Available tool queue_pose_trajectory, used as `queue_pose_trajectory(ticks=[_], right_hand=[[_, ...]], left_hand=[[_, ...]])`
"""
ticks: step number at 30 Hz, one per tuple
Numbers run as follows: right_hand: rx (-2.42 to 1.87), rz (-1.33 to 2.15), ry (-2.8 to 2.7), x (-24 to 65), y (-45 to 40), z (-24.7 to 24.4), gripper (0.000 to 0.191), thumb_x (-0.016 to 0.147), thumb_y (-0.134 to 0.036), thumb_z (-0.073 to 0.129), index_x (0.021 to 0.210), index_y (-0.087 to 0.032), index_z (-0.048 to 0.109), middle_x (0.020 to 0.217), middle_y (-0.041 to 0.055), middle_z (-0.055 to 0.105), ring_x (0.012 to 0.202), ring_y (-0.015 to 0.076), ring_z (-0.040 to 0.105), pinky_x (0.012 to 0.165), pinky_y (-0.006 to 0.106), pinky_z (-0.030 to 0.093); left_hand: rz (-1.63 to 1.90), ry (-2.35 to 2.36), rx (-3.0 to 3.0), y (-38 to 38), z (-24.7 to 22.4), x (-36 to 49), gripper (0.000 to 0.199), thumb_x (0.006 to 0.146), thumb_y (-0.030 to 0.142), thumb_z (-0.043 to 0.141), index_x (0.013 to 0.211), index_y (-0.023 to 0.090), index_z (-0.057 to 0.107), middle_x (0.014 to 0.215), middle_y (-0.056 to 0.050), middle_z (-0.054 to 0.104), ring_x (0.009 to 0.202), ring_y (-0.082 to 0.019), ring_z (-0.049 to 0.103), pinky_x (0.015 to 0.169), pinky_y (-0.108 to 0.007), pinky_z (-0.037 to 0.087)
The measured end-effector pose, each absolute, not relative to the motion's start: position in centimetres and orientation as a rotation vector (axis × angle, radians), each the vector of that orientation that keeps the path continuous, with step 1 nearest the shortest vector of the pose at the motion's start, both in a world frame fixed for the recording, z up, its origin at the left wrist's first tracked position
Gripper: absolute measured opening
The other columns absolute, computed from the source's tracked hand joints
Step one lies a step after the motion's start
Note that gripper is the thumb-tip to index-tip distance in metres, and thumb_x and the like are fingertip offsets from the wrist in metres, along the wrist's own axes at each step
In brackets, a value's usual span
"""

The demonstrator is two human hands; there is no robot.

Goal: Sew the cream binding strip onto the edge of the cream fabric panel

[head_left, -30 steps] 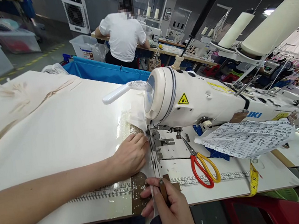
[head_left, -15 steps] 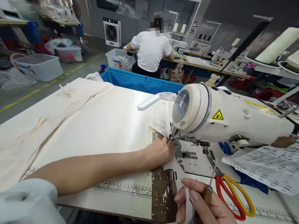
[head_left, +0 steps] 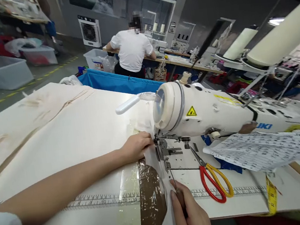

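A white sewing machine [head_left: 196, 108] stands right of my left hand [head_left: 140, 145], whose fingers are bent together on a narrow white fabric strip [head_left: 168, 201] close to the presser foot [head_left: 156, 141]. The strip runs from there toward the table's front edge. In my right hand [head_left: 193, 211] is an awl [head_left: 180, 196] with a brown handle; its thin metal shaft points away from me, at a small metal guide [head_left: 167, 165] on the strip's path. My right fingers lie beside the strip. Brown tape [head_left: 151, 196] covers the table left of it.
Scissors with red and yellow handles [head_left: 215, 181] lie right of my right hand, near a printed paper sheet [head_left: 258, 150] and a yellow tape measure [head_left: 272, 196]. Cream fabric [head_left: 38, 119] spreads at left. Behind the table are a blue cloth bin [head_left: 121, 81] and a seated person [head_left: 131, 51].
My right hand has moved forward and let the pinched strip out of its fingers; the awl now reaches the guide. My left hand stays by the presser foot. The view has swung right.
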State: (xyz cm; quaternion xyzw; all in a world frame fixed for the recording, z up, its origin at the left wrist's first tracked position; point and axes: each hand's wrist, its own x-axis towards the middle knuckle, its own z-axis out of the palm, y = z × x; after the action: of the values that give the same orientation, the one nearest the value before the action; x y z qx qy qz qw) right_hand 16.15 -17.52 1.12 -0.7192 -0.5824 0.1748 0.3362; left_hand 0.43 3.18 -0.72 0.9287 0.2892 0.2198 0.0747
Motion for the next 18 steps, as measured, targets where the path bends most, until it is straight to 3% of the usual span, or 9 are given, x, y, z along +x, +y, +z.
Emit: queue_pose_trajectory(ticks=[5, 7, 11, 18], right_hand=[[-1.780, 0.358, -1.604, 16.6, -14.6, 0.2, 0.035, 0.104, -0.041, 0.031, 0.119, -0.018, 0.053, 0.063, -0.0003, 0.066, 0.044, 0.0177, 0.062, 0.038, 0.024, 0.042], [-1.717, 0.234, -1.650, 16.4, -13.7, -0.2, 0.034, 0.105, -0.035, 0.029, 0.117, -0.017, 0.055, 0.072, 0.0035, 0.070, 0.050, 0.0175, 0.066, 0.040, 0.023, 0.044], [-1.648, -0.009, -1.733, 16.0, -12.5, -0.6, 0.036, 0.104, -0.026, 0.030, 0.120, -0.012, 0.059, 0.102, 0.0135, 0.075, 0.080, 0.0198, 0.075, 0.054, 0.023, 0.055], [-1.639, -0.063, -1.759, 15.8, -11.7, -0.9, 0.036, 0.103, -0.022, 0.030, 0.117, -0.011, 0.062, 0.092, 0.0106, 0.073, 0.069, 0.0178, 0.072, 0.049, 0.024, 0.052]], left_hand=[[0.761, 0.744, 2.616, 3.7, -0.9, -0.1, 0.018, 0.095, 0.021, 0.052, 0.085, 0.016, 0.066, 0.093, -0.005, 0.068, 0.087, -0.016, 0.064, 0.074, -0.027, 0.054], [0.796, 0.711, 2.555, 3.7, -0.9, -0.2, 0.020, 0.095, 0.023, 0.052, 0.084, 0.016, 0.067, 0.092, -0.005, 0.068, 0.086, -0.017, 0.064, 0.074, -0.028, 0.054], [0.824, 0.714, 2.583, 3.7, -1.0, -0.1, 0.019, 0.095, 0.022, 0.052, 0.085, 0.017, 0.067, 0.091, -0.005, 0.068, 0.083, -0.016, 0.065, 0.070, -0.026, 0.052], [0.860, 0.764, 2.675, 3.5, -0.9, 0.1, 0.019, 0.095, 0.022, 0.049, 0.084, 0.017, 0.063, 0.078, -0.003, 0.061, 0.073, -0.015, 0.061, 0.063, -0.023, 0.049]])
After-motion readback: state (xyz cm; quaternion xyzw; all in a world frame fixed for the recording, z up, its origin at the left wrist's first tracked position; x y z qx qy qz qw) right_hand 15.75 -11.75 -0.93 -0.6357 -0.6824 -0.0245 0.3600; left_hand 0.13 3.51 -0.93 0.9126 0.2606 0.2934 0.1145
